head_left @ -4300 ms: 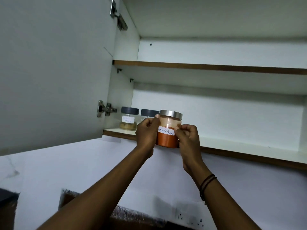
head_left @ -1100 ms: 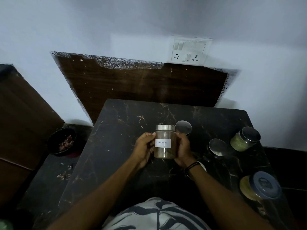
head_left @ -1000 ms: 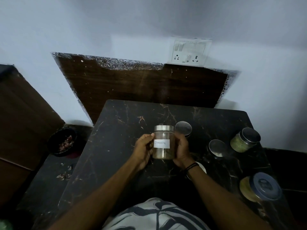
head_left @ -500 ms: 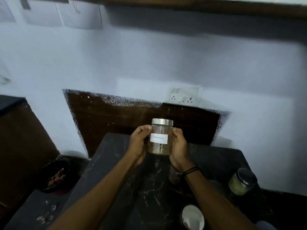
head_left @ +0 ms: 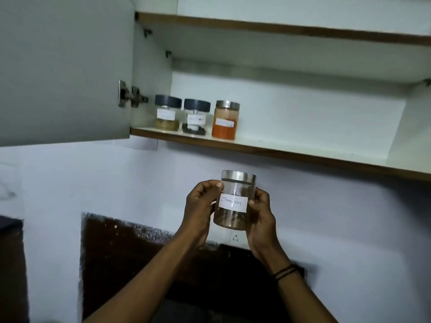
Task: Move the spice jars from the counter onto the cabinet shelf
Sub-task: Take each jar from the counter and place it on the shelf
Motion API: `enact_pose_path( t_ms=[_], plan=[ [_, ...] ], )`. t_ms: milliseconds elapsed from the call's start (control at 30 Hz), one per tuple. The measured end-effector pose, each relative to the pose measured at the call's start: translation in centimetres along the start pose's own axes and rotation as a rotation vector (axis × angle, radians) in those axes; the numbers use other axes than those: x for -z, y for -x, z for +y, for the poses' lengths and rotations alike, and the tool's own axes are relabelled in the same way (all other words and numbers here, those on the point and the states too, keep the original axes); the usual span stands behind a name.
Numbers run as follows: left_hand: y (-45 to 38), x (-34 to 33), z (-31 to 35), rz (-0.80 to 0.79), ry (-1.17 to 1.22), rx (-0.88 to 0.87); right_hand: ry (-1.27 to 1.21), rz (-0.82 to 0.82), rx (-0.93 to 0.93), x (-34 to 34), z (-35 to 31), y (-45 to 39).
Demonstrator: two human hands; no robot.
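Note:
A clear cinnamon jar (head_left: 234, 215) with a steel lid and a white label is upright in the air, below the cabinet's lower shelf (head_left: 291, 149). My left hand (head_left: 201, 207) grips its left side and my right hand (head_left: 262, 214) grips its right side. On the shelf's left end three jars stand in a row: a dark-lidded jar (head_left: 166, 115) of tan spice, a dark-lidded jar (head_left: 196, 117) of black spice, and a steel-lidded jar (head_left: 225, 120) of orange powder.
The white cabinet door (head_left: 63, 66) hangs open at the left, with a hinge (head_left: 130, 95) at its edge. An upper shelf (head_left: 279, 29) runs above. The shelf right of the orange jar is bare. A dark backsplash panel (head_left: 140, 257) lies below on the wall.
Both hands have lifted the cinnamon jar from the counter up toward the cabinet. My view has tilted up, so the counter and its jars are out of sight and the shelf appears.

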State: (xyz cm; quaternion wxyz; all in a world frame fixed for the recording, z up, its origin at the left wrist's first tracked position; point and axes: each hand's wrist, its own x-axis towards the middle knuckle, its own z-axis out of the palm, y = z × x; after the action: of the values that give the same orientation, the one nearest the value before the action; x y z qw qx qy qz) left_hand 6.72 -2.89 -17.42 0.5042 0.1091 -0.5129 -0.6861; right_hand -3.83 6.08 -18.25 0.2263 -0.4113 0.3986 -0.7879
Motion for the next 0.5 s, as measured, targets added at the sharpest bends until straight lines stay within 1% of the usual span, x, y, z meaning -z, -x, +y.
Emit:
enact_pose_path(
  t_ms=[100, 267, 333, 400, 500],
  plan=[
    [-1.1, -1.0, 2.0, 0.003, -0.040, -0.071, 0.114, -0.003, 0.070, -0.8, -1.9, -1.4],
    [-2.9, -3.0, 4.6, 0.063, -0.129, -0.213, 0.243, 0.019, 0.186, -1.8, -4.6, -3.4],
    [-3.9, -4.1, 5.9, 0.102, -0.147, -0.260, 0.244, 0.074, 0.241, -2.2, -5.7, -4.4],
    [-5.1, -5.6, 7.4, 0.122, -0.175, -0.321, 0.237, 0.169, 0.289, -2.5, -7.1, -5.7],
    [-6.7, -8.0, 9.5, 0.118, -0.265, -0.455, 0.323, 0.265, 0.394, -3.2, -9.6, -7.9]
  ],
)
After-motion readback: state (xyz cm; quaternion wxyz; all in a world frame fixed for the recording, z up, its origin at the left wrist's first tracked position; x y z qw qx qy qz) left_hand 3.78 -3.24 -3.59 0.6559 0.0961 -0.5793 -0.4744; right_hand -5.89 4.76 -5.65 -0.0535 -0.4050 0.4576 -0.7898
